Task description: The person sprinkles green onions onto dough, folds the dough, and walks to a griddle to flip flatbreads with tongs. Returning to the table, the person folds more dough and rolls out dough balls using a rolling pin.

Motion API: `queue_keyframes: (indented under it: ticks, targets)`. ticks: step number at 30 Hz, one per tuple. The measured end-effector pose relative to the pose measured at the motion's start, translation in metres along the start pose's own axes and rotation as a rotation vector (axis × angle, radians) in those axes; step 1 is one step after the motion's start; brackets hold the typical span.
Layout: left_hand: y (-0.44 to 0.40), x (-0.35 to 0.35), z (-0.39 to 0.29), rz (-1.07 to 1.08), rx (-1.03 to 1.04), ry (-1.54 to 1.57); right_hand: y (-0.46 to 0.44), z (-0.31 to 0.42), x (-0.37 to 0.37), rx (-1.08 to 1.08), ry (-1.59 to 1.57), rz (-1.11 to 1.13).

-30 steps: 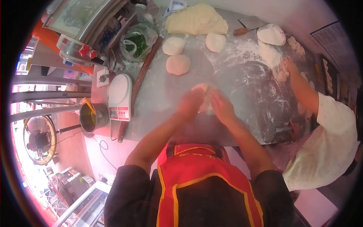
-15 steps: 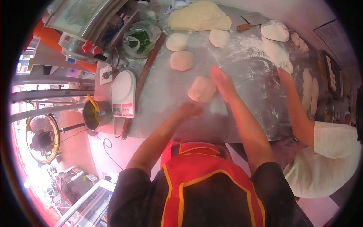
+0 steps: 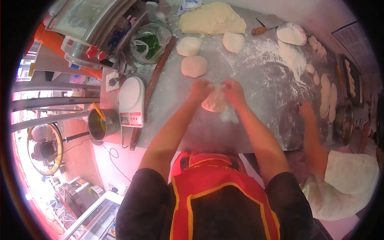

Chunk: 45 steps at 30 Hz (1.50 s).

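A piece of dough lies on the metal worktop in front of me, its surface creased. My left hand pinches its far left edge with the fingers closed. On the far right edge, my right hand is closed on the same dough. Just beyond my left hand sits a smooth round of dough, with another dough ball behind it. A third ball rests farther right, near a large mass of dough.
A white kitchen scale and a long wooden rod stand left, by a bag of chopped greens and a metal pot. Flour and dough strips lie right. A co-worker's hand reaches in there.
Both my hands have moved to the far edge of the dough and now grip it; it has gone from smooth to creased. The co-worker's hand has drawn back from the flour.
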<state>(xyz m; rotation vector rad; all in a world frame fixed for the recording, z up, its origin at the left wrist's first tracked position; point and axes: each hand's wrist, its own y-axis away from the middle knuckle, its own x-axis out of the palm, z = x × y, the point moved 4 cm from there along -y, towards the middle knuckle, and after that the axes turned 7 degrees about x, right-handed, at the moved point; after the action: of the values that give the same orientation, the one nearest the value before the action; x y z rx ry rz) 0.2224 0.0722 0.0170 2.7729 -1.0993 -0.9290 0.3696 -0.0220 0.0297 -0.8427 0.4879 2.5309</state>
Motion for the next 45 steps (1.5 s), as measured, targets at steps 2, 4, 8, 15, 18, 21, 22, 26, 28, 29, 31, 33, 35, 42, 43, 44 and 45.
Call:
queue_keyframes:
  ticks: [2, 4, 8, 15, 18, 21, 22, 26, 28, 29, 31, 33, 35, 42, 43, 44, 45]
  targets:
    - [0.025, -0.004, -0.010, -0.126, 0.347, -0.193, 0.024, 0.000, -0.002, -0.196, 0.031, -0.085]
    - [0.055, 0.005, -0.010, -0.137, 0.459, -0.278, 0.058, 0.007, -0.001, -0.277, -0.045, -0.106]
    - [0.097, 0.020, -0.016, -0.130, 0.649, -0.570, 0.090, 0.022, 0.000, -0.460, 0.167, -0.044]
    - [0.089, 0.036, -0.007, -0.088, 0.590, -0.613, 0.089, 0.023, 0.018, -0.475, 0.275, -0.104]
    - [0.079, 0.028, -0.006, 0.031, 0.543, -0.601, 0.088, 0.021, 0.009, -0.440, 0.213, -0.042]
    - [0.058, 0.005, 0.011, 0.162, 0.352, -0.411, 0.099, -0.003, -0.012, -0.085, -0.059, 0.013]
    - [0.048, -0.006, 0.014, 0.047, 0.339, -0.315, 0.107, -0.012, -0.015, 0.083, -0.177, 0.017]
    - [0.025, -0.007, -0.011, 0.162, -0.024, -0.051, 0.121, -0.037, 0.022, 0.737, -1.089, 0.178]
    - [0.020, -0.006, -0.028, 0.339, -0.125, -0.057, 0.115, -0.017, 0.032, 0.947, -1.377, 0.148]
    - [0.020, -0.003, -0.031, 0.428, -0.176, -0.064, 0.109, -0.019, 0.034, 0.905, -1.447, 0.162]
    - [0.029, -0.001, -0.040, 0.209, 0.157, -0.229, 0.096, -0.023, 0.042, 0.815, -1.595, 0.189]
    - [0.044, -0.004, -0.053, 0.045, 0.403, -0.340, 0.079, -0.016, 0.032, 0.755, -1.659, 0.125]
    - [0.057, -0.007, -0.067, -0.065, 0.556, -0.391, 0.066, -0.022, 0.020, 0.739, -1.663, 0.050]
    - [0.047, 0.033, -0.040, -0.109, 0.587, -0.476, 0.072, -0.055, -0.034, 0.679, -1.221, -0.088]
    - [0.036, 0.044, -0.042, -0.090, 0.564, -0.550, 0.071, -0.056, -0.031, 0.698, -1.184, -0.069]
    - [0.027, 0.053, -0.043, -0.074, 0.542, -0.625, 0.067, -0.055, -0.025, 0.713, -1.147, -0.049]
    - [0.025, 0.058, -0.042, -0.087, 0.537, -0.613, 0.062, -0.054, -0.018, 0.728, -1.111, -0.027]
